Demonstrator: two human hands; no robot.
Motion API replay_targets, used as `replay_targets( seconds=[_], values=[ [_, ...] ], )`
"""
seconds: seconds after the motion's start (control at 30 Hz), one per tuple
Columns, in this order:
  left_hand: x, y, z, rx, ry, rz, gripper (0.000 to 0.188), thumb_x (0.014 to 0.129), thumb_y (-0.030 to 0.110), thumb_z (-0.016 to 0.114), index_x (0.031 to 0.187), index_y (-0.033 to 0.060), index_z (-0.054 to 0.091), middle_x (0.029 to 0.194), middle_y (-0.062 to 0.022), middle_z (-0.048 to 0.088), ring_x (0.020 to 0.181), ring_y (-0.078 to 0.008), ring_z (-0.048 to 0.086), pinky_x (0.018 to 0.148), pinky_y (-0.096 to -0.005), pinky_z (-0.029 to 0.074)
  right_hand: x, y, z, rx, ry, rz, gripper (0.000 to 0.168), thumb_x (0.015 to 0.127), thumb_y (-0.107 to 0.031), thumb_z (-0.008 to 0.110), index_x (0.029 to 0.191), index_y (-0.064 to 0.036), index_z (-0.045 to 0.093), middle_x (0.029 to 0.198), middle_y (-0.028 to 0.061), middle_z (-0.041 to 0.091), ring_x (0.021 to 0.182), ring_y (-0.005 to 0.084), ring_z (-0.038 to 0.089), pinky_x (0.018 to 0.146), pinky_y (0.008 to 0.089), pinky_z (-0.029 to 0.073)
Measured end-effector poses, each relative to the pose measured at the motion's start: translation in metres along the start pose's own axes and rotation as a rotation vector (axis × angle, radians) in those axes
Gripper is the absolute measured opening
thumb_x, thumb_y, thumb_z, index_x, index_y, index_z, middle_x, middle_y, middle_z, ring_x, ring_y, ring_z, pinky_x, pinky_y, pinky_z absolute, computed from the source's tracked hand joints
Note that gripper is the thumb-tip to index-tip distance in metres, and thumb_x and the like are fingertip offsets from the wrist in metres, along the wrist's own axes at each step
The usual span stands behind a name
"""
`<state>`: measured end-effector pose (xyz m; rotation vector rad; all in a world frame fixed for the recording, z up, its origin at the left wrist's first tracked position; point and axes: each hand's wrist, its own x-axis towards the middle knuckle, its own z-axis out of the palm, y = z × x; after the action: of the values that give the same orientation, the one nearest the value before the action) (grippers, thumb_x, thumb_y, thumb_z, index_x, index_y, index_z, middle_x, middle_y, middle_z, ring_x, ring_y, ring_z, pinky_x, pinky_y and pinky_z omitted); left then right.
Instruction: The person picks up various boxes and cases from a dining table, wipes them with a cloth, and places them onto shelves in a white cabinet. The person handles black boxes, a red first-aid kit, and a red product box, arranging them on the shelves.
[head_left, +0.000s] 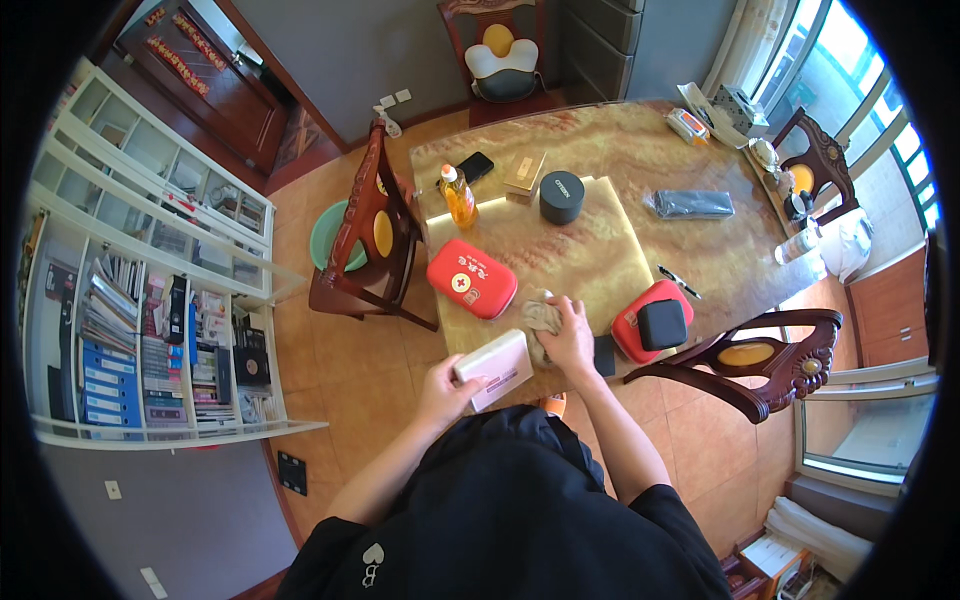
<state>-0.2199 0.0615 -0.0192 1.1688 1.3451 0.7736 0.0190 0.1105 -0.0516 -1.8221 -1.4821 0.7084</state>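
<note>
My left hand (448, 391) grips a pale pink and white box (496, 369) by its lower left side, tilted near the table's front edge. Printing shows on the box's face. My right hand (568, 337) has its fingers on a crumpled beige cloth (541, 315), part of which hangs below the hand. Left of the cloth, a red first-aid case (480, 283) lies on the marbled table (679, 247). To the right, a black zip case (662, 325) rests on a second red case (626, 324). A dark flat item (604, 356) is partly hidden beside my right wrist.
Farther back stand an orange-liquid bottle (459, 199), a black round box (561, 198), a small gold box (525, 174) and a phone (475, 166). A pen (679, 281) and a plastic-wrapped grey item (691, 204) lie rightward. Wooden chairs (375, 240) flank the table.
</note>
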Motion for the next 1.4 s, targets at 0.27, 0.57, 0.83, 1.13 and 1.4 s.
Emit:
replay_targets(
  seconds=[0.27,0.57,0.83,1.13,1.4],
  values=[
    [0.007,0.013,-0.01,-0.802,-0.002,-0.43,0.041,0.092,0.023,0.069,0.127,0.0072,0.057,0.113,-0.0106,0.069,0.098,-0.0235,0.07,0.076,-0.0385,0.062,-0.013,-0.002,0.002,0.332,0.254,0.012,0.046,0.08,-0.019,0.078,0.119,-0.008,0.058,0.114,0.0157,0.058,0.104,0.0322,0.061,0.089,0.04,0.05],
    [0.029,-0.021,-0.01,-0.928,0.171,-0.528,0.042,0.09,0.026,0.071,0.127,0.0112,0.058,0.115,-0.0072,0.066,0.106,-0.0237,0.063,0.093,-0.0391,0.053,-0.066,-0.068,0.014,0.272,-0.021,-0.169,0.052,0.072,-0.01,0.076,0.12,-0.012,0.057,0.11,0.0174,0.052,0.101,0.0397,0.058,0.085,0.0439,0.05],
    [0.02,-0.07,-0.065,-0.86,0.266,-0.473,0.039,0.092,0.024,0.069,0.127,0.0106,0.057,0.116,-0.0079,0.067,0.105,-0.0226,0.066,0.091,-0.0405,0.056,-0.084,0.028,0.006,0.9,-0.279,0.273,0.053,0.074,-0.006,0.074,0.124,-0.004,0.057,0.121,0.0097,0.06,0.114,0.0207,0.058,0.098,0.0357,0.046],
    [-0.005,-0.133,-0.046,-0.734,0.16,-0.641,0.04,0.092,0.023,0.068,0.128,0.0105,0.057,0.117,-0.0082,0.068,0.104,-0.0252,0.068,0.088,-0.0446,0.057,-0.11,0.08,-0.128,1.403,-0.041,0.474,0.062,0.087,-0.023,0.059,0.142,0.0,0.044,0.141,0.0149,0.054,0.129,0.0272,0.054,0.11,0.0419,0.043],
    [-0.029,-0.154,-0.066,-0.815,0.288,-0.603,0.042,0.094,0.025,0.067,0.131,0.0099,0.055,0.122,-0.0099,0.065,0.111,-0.0266,0.064,0.094,-0.0465,0.054,-0.109,0.049,-0.082,1.284,-0.228,0.572,0.049,0.088,-0.016,0.062,0.134,0.0,0.052,0.13,0.0101,0.06,0.119,0.0194,0.059,0.104,0.0334,0.045]
  ],
)
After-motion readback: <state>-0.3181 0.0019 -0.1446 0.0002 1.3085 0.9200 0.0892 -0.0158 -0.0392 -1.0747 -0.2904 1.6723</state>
